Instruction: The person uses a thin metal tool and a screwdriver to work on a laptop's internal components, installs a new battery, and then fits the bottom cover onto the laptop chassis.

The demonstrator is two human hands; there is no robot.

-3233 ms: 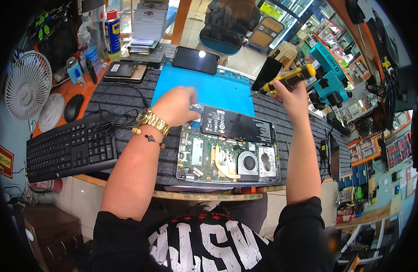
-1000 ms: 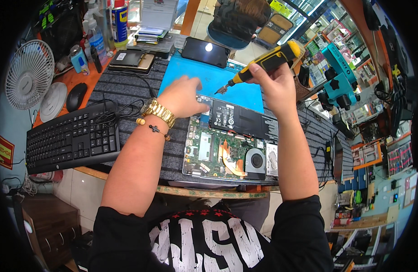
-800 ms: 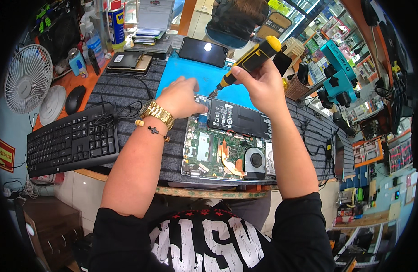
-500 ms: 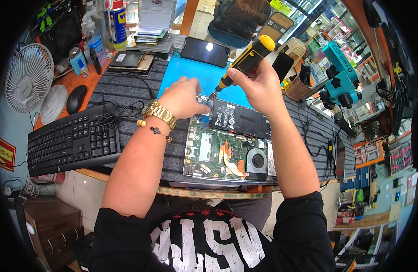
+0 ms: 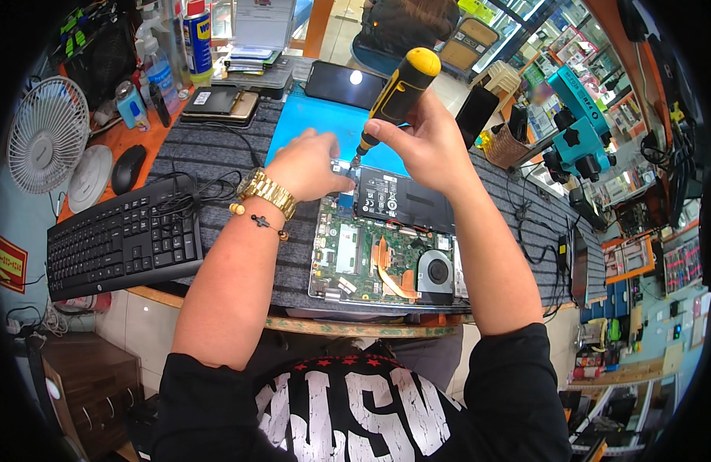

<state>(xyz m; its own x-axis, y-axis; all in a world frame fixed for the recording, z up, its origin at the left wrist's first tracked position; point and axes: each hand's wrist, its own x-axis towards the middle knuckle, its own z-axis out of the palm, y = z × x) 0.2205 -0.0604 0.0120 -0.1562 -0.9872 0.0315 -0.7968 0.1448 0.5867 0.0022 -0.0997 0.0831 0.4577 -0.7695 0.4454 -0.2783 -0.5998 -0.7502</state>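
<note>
An opened laptop (image 5: pixel 344 250) lies in front of me, showing a black battery (image 5: pixel 398 200), green board, copper heat pipe and fan (image 5: pixel 435 269). My left hand (image 5: pixel 305 169), with a gold watch and bead bracelets, grips its upper left corner, fingers curled and thumb near a small blue part. My right hand (image 5: pixel 429 142) is closed round a yellow-and-black power screwdriver (image 5: pixel 405 85), held tilted with its bit down at that corner beside my thumb. Behind the laptop is a blue mat (image 5: pixel 298 123); whether the bit touches a screw is too small to tell.
A keyboard (image 5: pixel 120 242), mouse (image 5: pixel 127 169) and white fan (image 5: pixel 47 131) are left. Phones (image 5: pixel 344 81), a spray can (image 5: pixel 197 42) and bottles stand at the back. A teal microscope (image 5: pixel 579 131) and cables are right. A seated person (image 5: pixel 402 31) has their back toward me.
The screwdriver, earlier held up to the right, has come down and left to the laptop's upper left corner and now stands more steeply. My left hand has stayed there.
</note>
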